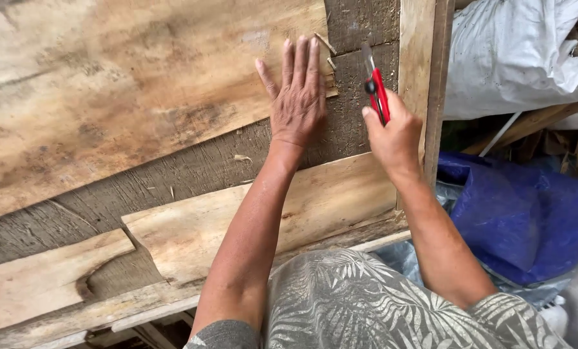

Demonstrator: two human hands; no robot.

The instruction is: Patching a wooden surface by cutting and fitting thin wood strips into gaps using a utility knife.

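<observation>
Your right hand (395,132) covers the handle of the red cutting tool (376,90), so its grip shape cannot be told. Your left hand (299,97) hides the veneer sheet's (127,84) edge beneath the palm. The sheet runs off the top and left edges; the blue tarp (528,213) is cut off at right.

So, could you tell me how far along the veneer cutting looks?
The veneer sheet lies flat on the bench, its right edge ragged, with offcut slivers beside it. The left hand presses it down; the right hand holds a red utility knife off the sheet. No finished cut shows.
</observation>
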